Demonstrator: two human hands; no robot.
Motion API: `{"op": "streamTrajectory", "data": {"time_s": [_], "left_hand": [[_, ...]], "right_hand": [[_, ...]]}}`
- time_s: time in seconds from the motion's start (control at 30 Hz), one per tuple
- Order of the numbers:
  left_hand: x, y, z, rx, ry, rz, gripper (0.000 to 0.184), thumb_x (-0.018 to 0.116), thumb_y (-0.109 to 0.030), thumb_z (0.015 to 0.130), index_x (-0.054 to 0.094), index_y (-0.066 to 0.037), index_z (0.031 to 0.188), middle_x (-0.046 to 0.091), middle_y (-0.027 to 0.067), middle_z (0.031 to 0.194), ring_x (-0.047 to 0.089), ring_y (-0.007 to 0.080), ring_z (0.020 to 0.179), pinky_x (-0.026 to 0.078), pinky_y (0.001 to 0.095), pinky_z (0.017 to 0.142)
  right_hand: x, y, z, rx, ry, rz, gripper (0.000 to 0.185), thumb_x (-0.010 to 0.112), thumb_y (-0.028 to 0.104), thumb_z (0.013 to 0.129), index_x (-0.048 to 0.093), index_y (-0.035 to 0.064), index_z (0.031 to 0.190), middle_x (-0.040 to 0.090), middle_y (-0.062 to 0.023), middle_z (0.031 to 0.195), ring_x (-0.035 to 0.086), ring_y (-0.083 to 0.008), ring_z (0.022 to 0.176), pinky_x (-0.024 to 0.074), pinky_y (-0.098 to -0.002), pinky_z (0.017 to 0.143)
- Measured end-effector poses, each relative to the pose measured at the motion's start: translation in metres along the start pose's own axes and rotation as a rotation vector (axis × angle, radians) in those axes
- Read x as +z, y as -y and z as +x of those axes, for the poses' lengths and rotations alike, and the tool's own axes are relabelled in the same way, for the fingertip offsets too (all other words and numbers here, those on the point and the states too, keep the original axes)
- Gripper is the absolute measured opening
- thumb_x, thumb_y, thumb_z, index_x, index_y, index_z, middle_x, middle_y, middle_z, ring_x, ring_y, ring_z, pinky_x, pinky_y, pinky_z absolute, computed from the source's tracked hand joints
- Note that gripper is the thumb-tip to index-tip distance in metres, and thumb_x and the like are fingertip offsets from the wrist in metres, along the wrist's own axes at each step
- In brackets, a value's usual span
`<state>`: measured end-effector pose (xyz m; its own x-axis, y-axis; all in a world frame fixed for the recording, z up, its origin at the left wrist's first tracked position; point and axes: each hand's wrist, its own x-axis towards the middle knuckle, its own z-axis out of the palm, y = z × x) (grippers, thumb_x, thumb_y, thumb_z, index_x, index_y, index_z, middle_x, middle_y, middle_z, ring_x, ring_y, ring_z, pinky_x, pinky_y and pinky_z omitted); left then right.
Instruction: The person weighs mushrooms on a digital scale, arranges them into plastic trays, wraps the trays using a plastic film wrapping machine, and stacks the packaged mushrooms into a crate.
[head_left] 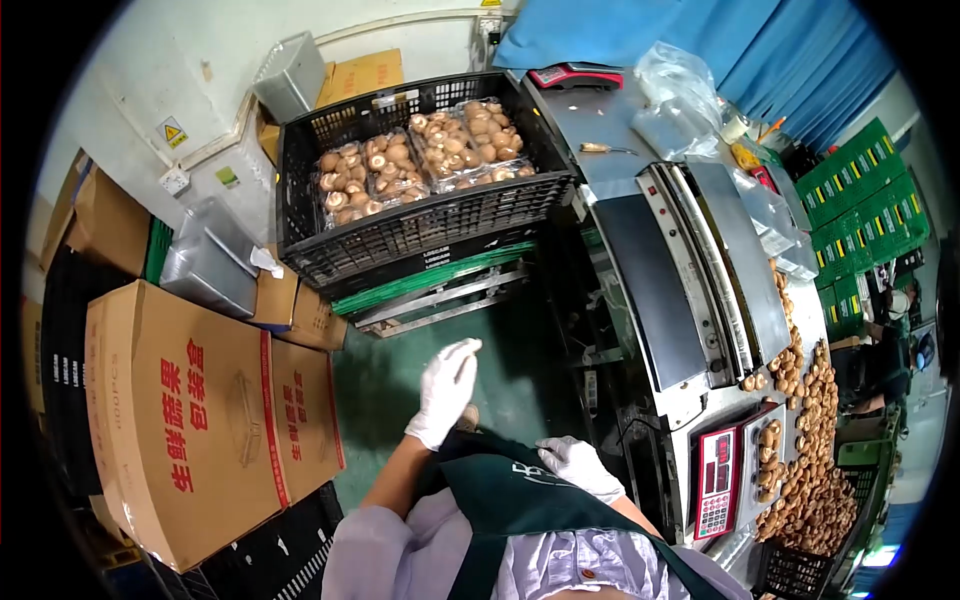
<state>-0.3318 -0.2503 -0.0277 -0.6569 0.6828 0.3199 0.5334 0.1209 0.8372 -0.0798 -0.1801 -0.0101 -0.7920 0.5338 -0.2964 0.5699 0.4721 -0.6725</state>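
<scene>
My left hand (444,392), in a white glove, is raised over the green floor in front of the dark apron. Nothing shows in it, and its fingers are extended. My right hand (580,467), also white-gloved, rests near the apron's right edge with its fingers partly hidden, so what it holds, if anything, cannot be made out. Ahead stands a black crate (430,225) with clear packs of brown mushrooms (455,140) inside. To the right, a red and white scale (718,480) carries a tray of mushrooms (769,460).
A sealing machine (700,270) sits on the metal table at the right, beside a heap of loose mushrooms (815,480). A large cardboard box (200,420) stands at left. Green crates (860,200) and a person (890,370) are at far right.
</scene>
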Motion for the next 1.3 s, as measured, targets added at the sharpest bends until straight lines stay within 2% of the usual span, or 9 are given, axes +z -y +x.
{"op": "streamTrajectory", "data": {"time_s": [0.1,0.33,0.5,0.6,0.7,0.8,0.9,1.1,1.3], "left_hand": [[-0.041,0.032,0.025,0.049,-0.136,0.147,0.021,0.06,-0.007,0.083,0.067,-0.006,0.103,0.066,0.0104,0.104,0.061,0.0262,0.098,0.048,0.0346,0.087],[-0.102,0.096,0.12,0.236,-0.271,0.707,0.03,0.062,-0.016,0.081,0.062,-0.009,0.111,0.053,0.0096,0.127,0.045,0.0274,0.122,0.031,0.0462,0.104],[-0.09,0.147,0.178,0.243,-0.179,0.872,0.042,0.06,-0.034,0.084,0.058,-0.012,0.12,0.051,0.0086,0.129,0.042,0.0244,0.126,0.021,0.0502,0.108],[-0.079,0.168,0.184,0.236,-0.286,0.946,0.045,0.062,-0.04,0.08,0.059,-0.015,0.117,0.06,0.0038,0.112,0.05,0.0206,0.114,0.026,0.0459,0.103],[-0.073,0.182,0.186,0.266,-0.408,1.048,0.04,0.064,-0.041,0.077,0.062,-0.017,0.11,0.061,-0.0004,0.104,0.052,0.018,0.108,0.025,0.044,0.102],[-0.074,0.199,0.186,0.327,-0.485,1.089,0.045,0.051,-0.052,0.087,0.063,-0.015,0.108,0.063,0.0023,0.101,0.057,0.0206,0.102,0.028,0.0431,0.1],[-0.073,0.208,0.188,0.452,-0.622,1.137,0.047,0.04,-0.05,0.094,0.064,-0.011,0.104,0.065,0.0041,0.097,0.059,0.0242,0.099,0.032,0.0436,0.096],[-0.074,0.215,0.194,0.629,-0.746,1.119,0.053,0.032,-0.042,0.1,0.061,0.001,0.105,0.066,0.0086,0.098,0.06,0.0263,0.098,0.033,0.0426,0.098],[-0.087,0.233,0.196,0.717,-0.799,1.093,0.056,0.03,-0.042,0.101,0.058,0.006,0.109,0.065,0.0159,0.1,0.06,0.0315,0.097,0.035,0.0449,0.097]], "right_hand": [[0.012,0.009,0.025,-0.059,0.091,-0.032,0.027,0.056,0.025,0.088,0.066,0.004,0.102,0.066,-0.0166,0.099,0.064,-0.0331,0.089,0.0505,-0.0386,0.081],[0.03,0.005,0.092,-0.079,0.252,-0.175,0.027,0.056,0.028,0.087,0.067,0.0077,0.1,0.066,-0.0162,0.098,0.063,-0.033,0.091,0.051,-0.0393,0.08],[0.052,-0.048,0.149,-0.136,0.194,-0.216,0.023,0.054,0.028,0.086,0.066,0.0085,0.09,0.066,-0.0158,0.08,0.064,-0.0343,0.077,0.0517,-0.0429,0.071],[0.059,-0.077,0.194,-0.015,0.197,-0.212,0.022,0.054,0.029,0.085,0.066,0.0103,0.088,0.065,-0.0162,0.075,0.064,-0.0356,0.073,0.0514,-0.0453,0.068],[0.067,-0.116,0.248,0.126,0.006,-0.205,0.022,0.055,0.03,0.083,0.068,0.0124,0.088,0.066,-0.0164,0.079,0.064,-0.0365,0.074,0.0517,-0.0462,0.069],[0.072,-0.165,0.311,0.332,-0.136,-0.09,0.023,0.057,0.031,0.082,0.069,0.0143,0.093,0.067,-0.015,0.087,0.064,-0.0348,0.084,0.052,-0.0448,0.075],[0.08,-0.222,0.379,0.482,-0.218,-0.067,0.027,0.059,0.031,0.084,0.068,0.0125,0.101,0.068,-0.0135,0.097,0.065,-0.032,0.091,0.0519,-0.0391,0.08],[0.096,-0.307,0.48,0.275,-0.555,0.025,0.024,0.06,0.029,0.082,0.068,0.0102,0.095,0.067,-0.0151,0.09,0.063,-0.0354,0.086,0.051,-0.0433,0.075],[0.098,-0.354,0.568,0.329,-0.659,0.026,0.023,0.062,0.029,0.081,0.068,0.0106,0.095,0.067,-0.0159,0.089,0.063,-0.0361,0.086,0.0508,-0.0454,0.075]]}}
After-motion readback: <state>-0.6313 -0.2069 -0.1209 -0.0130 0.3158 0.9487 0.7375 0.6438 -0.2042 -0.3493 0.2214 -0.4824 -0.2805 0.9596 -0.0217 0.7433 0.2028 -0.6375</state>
